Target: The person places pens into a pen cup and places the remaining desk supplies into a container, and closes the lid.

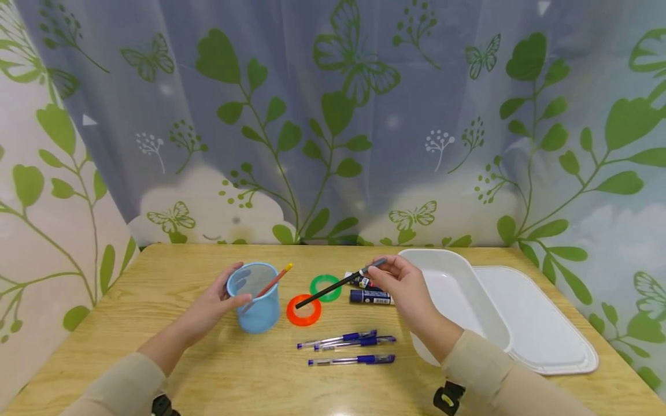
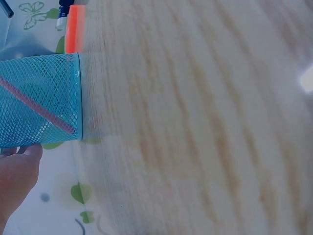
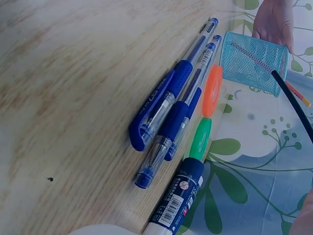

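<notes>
My left hand grips the light blue mesh pen cup, thumb at the rim and fingers round its far side. The cup stands upright on the table, and one red pencil with a yellow end leans in it. My right hand pinches a slim black pencil near its grey end, by a white band. Its black end points down-left, over the orange ring in the head view. In the right wrist view the black pencil overlaps the cup's rim.
Several blue pens lie before the rings. A green ring sits behind the orange one. Right of them lie a dark blue glue stick and a dark small item. A white tray and white lid stand at right.
</notes>
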Tool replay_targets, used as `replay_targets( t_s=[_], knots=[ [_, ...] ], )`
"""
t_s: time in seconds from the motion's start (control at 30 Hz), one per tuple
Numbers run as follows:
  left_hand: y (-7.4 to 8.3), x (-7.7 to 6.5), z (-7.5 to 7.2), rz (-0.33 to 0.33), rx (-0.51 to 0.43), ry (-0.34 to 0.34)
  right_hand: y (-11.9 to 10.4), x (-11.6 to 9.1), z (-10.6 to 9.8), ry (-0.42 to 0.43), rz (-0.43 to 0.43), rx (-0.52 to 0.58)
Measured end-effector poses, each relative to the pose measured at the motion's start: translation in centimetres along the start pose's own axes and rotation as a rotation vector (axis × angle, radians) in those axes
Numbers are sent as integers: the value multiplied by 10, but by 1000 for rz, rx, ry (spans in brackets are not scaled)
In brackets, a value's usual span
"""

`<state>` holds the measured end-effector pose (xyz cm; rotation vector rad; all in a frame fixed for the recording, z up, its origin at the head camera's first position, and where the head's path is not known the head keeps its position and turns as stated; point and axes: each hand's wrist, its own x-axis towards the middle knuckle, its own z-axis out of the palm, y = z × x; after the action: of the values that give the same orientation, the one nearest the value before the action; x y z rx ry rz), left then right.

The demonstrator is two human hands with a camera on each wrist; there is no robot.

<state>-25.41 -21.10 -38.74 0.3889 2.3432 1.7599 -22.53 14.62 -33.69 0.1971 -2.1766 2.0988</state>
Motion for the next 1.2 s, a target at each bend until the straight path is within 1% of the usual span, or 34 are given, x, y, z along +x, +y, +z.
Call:
replay_targets(
  t_s=[0.13, 0.4, 0.53, 0.67, 0.93, 1.1, 1.2],
  knots=[
    [0, -1, -1, 5, -5, 2, -1, 0, 1, -4, -14, 12],
    [-1, 0, -1, 8, -16, -2, 2, -1, 1, 16, 7, -12],
    [-2, 0, 0, -1, -21, 0, 1, -2, 1, 18, 8, 12],
    [-3, -1, 0, -9, -15, 0, 0, -1, 2, 15, 8, 22],
    [-3, 1, -1, 3, -19, 2, -6, 2, 5, 8, -20, 13],
    [-3, 2, 0, 6, -21, 4, -8, 2, 6, 13, -17, 2],
    [-3, 1, 0, -3, -12, 8, -9, 3, 7, 5, -11, 18]
  ],
)
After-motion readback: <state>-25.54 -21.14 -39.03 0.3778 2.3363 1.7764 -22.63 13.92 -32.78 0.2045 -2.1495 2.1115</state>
